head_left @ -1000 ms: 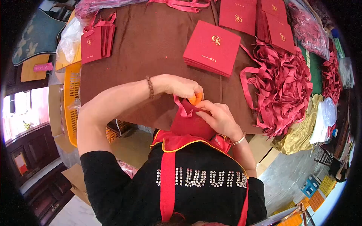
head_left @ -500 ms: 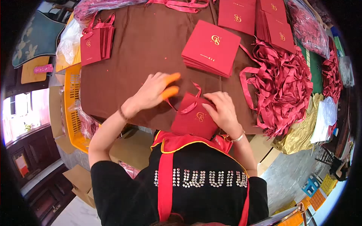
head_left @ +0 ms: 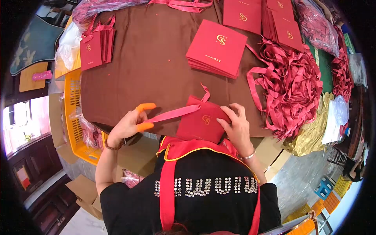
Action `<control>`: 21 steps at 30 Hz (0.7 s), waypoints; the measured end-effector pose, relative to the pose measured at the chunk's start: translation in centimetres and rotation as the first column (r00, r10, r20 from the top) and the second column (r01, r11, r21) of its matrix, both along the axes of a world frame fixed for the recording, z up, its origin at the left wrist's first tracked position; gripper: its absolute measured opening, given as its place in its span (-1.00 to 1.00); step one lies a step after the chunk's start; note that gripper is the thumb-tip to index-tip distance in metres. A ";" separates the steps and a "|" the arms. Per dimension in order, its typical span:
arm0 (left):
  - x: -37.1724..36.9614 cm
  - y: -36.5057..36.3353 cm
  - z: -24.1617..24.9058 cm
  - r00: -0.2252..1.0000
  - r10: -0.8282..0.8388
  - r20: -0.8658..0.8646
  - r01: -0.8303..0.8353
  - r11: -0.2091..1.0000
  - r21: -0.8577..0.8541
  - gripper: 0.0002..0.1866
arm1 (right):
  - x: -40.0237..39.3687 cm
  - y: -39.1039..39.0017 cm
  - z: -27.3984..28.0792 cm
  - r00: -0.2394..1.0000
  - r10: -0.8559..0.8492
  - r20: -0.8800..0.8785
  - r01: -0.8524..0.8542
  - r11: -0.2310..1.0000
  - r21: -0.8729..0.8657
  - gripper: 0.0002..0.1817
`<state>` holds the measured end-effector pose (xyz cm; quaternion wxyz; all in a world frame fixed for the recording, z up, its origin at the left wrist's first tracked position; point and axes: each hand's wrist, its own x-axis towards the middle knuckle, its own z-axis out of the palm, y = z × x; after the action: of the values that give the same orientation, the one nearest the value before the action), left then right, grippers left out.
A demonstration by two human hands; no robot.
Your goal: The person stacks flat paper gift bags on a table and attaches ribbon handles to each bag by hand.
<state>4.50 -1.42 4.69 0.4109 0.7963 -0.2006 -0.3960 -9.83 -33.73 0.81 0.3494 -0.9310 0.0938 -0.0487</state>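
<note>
A small red paper gift bag point(head_left: 197, 124) with a gold logo lies at the table's front edge, close to my body. My right hand point(head_left: 237, 127) grips its right side, thumb on the front face. From the bag's top a pink-red ribbon point(head_left: 176, 112) stretches left, pulled straight, to my left hand point(head_left: 131, 123). Orange covers sit on that hand's thumb and index finger, whose tips are apart; the ribbon's end is at the thumb, its exact hold partly hidden. A short ribbon loop point(head_left: 205, 93) stands up at the bag's top.
Beyond the bag lies a stack of flat red bags point(head_left: 217, 49). A heap of ribbons point(head_left: 288, 92) covers the right side. Finished-looking bags with ribbon handles point(head_left: 97, 47) stand at the left, above a yellow crate point(head_left: 72, 109). More red bags point(head_left: 243, 15) lie at the back.
My left hand has moved left and down, away from the bag, drawing the ribbon out straight. My right hand stays at the bag's right side. The view has shifted slightly.
</note>
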 end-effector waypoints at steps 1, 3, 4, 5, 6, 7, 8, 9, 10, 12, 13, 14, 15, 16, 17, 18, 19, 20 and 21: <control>0.0 0.1 0.8 0.976 0.042 -0.212 -0.043 0.999 0.001 -0.43 | -0.1 0.1 0.1 1.000 -0.003 0.001 0.003 1.000 -0.001 -0.60; -0.3 1.1 0.5 0.907 0.062 -0.417 -0.097 0.993 -0.064 -0.50 | -0.1 0.4 0.3 0.998 -0.045 -0.042 0.044 0.999 -0.009 -0.60; -0.2 1.8 0.1 0.908 0.060 -0.415 -0.095 0.993 -0.065 -0.50 | -0.1 0.4 0.2 0.998 -0.047 -0.041 0.046 0.999 -0.010 -0.60; -0.2 2.3 0.0 0.900 0.207 -0.384 -0.250 0.966 -0.065 -0.58 | -0.2 0.3 -0.1 0.999 -0.048 -0.016 0.048 0.998 0.035 -0.60; -0.1 2.9 -0.1 0.867 0.353 -0.352 -0.400 0.914 -0.069 -0.66 | -0.2 0.1 -0.3 0.999 -0.048 0.009 0.047 0.996 0.079 -0.59; 0.3 3.5 -0.4 0.862 0.403 -0.306 -0.453 0.885 -0.109 -0.80 | -0.2 0.0 -0.4 0.999 -0.049 0.011 0.048 0.996 0.081 -0.59; 0.5 3.6 -0.6 0.864 0.400 -0.306 -0.449 0.887 -0.109 -0.80 | -0.1 -0.3 -0.5 0.999 -0.036 0.002 0.036 0.992 0.124 -0.59; 0.6 3.2 -0.5 0.805 0.344 -0.482 -0.547 0.745 -0.382 -0.80 | -0.1 -0.4 -0.5 1.000 -0.022 -0.007 0.023 0.986 0.165 -0.58; 0.5 2.7 -0.4 0.747 0.224 -0.625 -0.637 0.508 -0.579 -0.80 | 0.0 -0.4 -0.3 1.000 -0.025 -0.009 0.026 0.986 0.163 -0.58; 0.0 1.1 0.8 0.696 0.267 -0.666 -0.702 0.447 -0.554 -0.73 | 0.3 -0.4 0.1 1.000 -0.015 -0.023 0.021 0.964 0.265 -0.58; -0.3 -0.4 1.6 0.744 0.268 -0.611 -0.661 0.425 -0.618 -0.68 | 0.3 -0.2 0.0 0.999 -0.025 -0.023 0.030 0.964 0.263 -0.58; -0.5 -1.9 2.2 0.788 0.268 -0.554 -0.614 0.402 -0.679 -0.62 | 0.4 -0.1 -0.1 0.999 -0.026 -0.028 0.032 0.963 0.266 -0.59; -0.5 -3.1 2.6 0.818 0.186 -0.544 -0.569 0.404 -0.716 -0.63 | 0.4 0.0 -0.3 0.999 -0.026 -0.032 0.034 0.963 0.268 -0.60; -0.2 -4.0 2.4 0.821 0.174 -0.545 -0.563 0.406 -0.719 -0.63 | 0.4 0.2 -0.6 0.999 -0.038 -0.031 0.045 0.964 0.261 -0.60; 0.2 -4.8 2.3 0.866 0.132 -0.482 -0.482 0.477 -0.735 -0.66 | 0.4 0.5 -0.8 0.999 -0.033 -0.002 0.033 0.962 0.273 -0.60; 0.4 -5.7 2.2 0.905 0.086 -0.417 -0.394 0.542 -0.742 -0.68 | 0.5 0.8 -1.0 0.999 -0.028 0.028 0.018 0.959 0.284 -0.60; 0.1 -7.1 3.1 0.975 0.218 -0.043 -0.197 0.762 -0.617 -0.77 | 0.5 1.0 -1.2 0.999 -0.047 0.019 0.041 0.967 0.252 -0.63; 0.3 -8.6 3.8 0.946 0.134 0.296 0.027 0.875 -0.483 -0.84 | 0.5 1.0 -1.3 0.998 -0.055 0.019 0.048 0.966 0.254 -0.63; 0.5 -10.2 3.8 0.843 0.048 0.537 0.184 0.910 -0.371 -0.84 | 0.6 0.9 -1.5 0.998 -0.050 0.025 0.042 0.964 0.262 -0.63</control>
<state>5.04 -11.60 8.52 0.4809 0.7632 -0.4138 -0.1225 -9.21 -32.86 -0.65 0.4692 -0.8735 0.1154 -0.0585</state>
